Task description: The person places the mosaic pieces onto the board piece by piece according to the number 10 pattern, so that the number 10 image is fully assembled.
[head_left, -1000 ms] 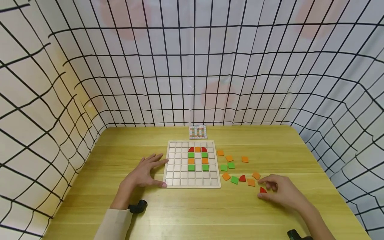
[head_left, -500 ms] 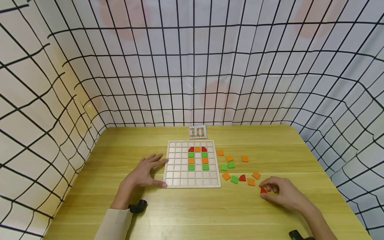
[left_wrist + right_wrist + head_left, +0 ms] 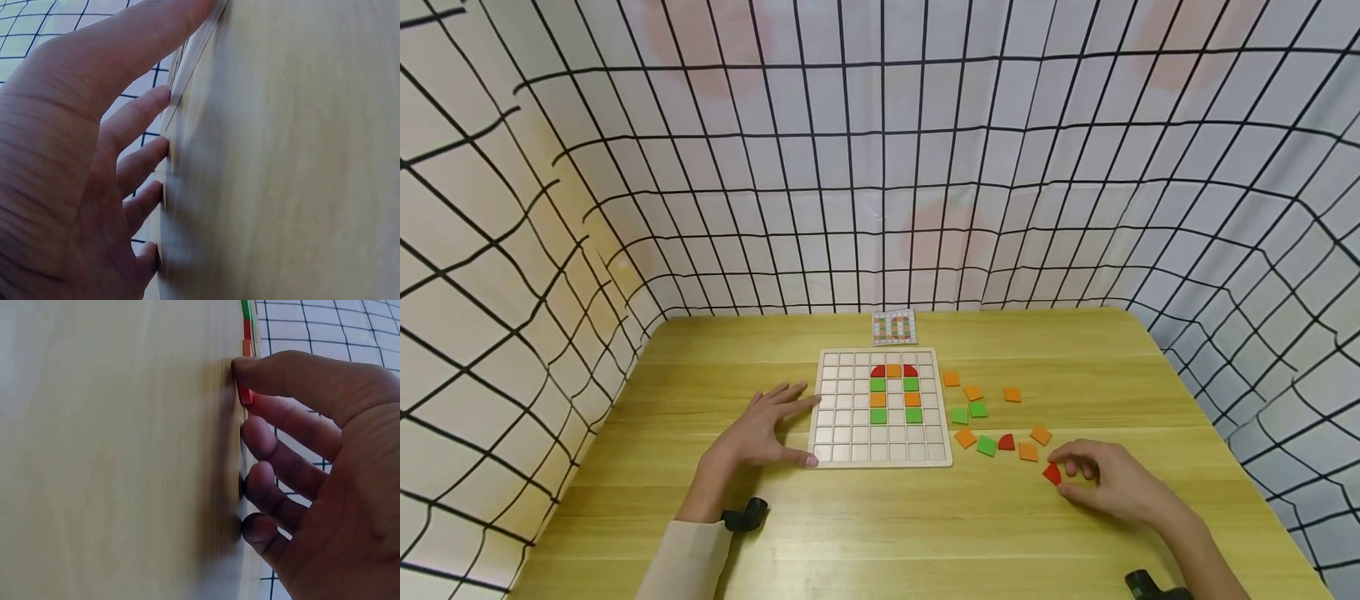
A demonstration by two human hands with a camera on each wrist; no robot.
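Note:
My left hand point(image 3: 763, 429) lies at the left side of a pale wooden grid board point(image 3: 846, 454), fingers spread, with the thumb and index fingertip touching its edge. The board holds an arch of red, orange and green tiles in its upper middle cells. On the table to the right, my right hand point(image 3: 1108, 477) pinches a red quarter-round tile point(image 3: 1052, 474) between thumb and index finger. The right wrist view shows this red tile point(image 3: 245, 395) low at the tabletop, partly behind the thumb; the other fingers are bent beside it.
Several loose orange tiles point(image 3: 1028, 452), green tiles point(image 3: 987, 446) and another red quarter-round tile point(image 3: 1006, 442) lie between the board and my right hand. A small pattern card point(image 3: 894, 327) lies behind the board. Black-gridded white sheeting point(image 3: 917, 208) surrounds the table.
The red tile at my right fingertips has turned, its point now facing left. My right hand has shifted slightly rightward. My left hand stays at the board.

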